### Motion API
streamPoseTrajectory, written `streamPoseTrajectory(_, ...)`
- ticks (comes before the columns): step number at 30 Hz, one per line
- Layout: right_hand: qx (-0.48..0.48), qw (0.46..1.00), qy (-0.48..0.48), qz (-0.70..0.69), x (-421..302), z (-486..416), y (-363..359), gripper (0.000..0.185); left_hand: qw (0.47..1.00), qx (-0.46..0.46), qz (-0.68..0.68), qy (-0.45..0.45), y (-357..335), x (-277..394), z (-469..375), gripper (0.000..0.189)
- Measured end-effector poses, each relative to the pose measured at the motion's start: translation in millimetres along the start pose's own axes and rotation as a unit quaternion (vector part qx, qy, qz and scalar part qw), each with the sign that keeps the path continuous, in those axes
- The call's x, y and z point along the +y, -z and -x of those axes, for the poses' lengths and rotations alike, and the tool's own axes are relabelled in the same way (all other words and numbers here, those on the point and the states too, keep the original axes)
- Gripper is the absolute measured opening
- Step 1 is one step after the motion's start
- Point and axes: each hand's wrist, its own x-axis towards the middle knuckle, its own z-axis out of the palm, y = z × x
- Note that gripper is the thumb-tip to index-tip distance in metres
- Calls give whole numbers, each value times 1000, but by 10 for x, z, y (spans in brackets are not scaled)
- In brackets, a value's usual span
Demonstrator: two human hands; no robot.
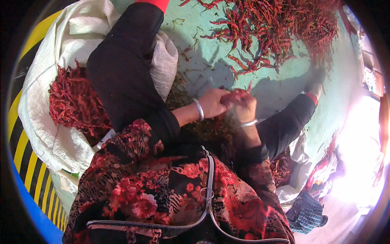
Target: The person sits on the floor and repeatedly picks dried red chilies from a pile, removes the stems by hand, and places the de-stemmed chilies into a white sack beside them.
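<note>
My left hand and my right hand meet above the floor between my legs, each with a silvery bangle at the wrist. Dried red chilli peppers are pinched between them, one tip sticking up past the right fingers. Blur and the fingers hide how many peppers there are. Under my wrists lies a heap of brownish stems and scraps, partly covered by my arms. Beyond the hands, loose dried red chillies lie at the near edge of a large chilli pile.
At left, a white woven sack stands open with red chillies inside. Another white sack with chillies is by my right leg. Stems litter the pale green floor. A checked cloth lies at lower right.
</note>
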Motion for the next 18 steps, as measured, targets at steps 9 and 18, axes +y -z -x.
streamPoseTrajectory(9, 3, 956, -293, 28, 400, -92, 223, 38, 949, -271, 63, -149, -246, 295, 323, 12)
streamPoseTrajectory(18, -137, 880, -13, 455, 116, -699, 187, 31, 986, 87, 126, 67, 126, 311, 215, 24)
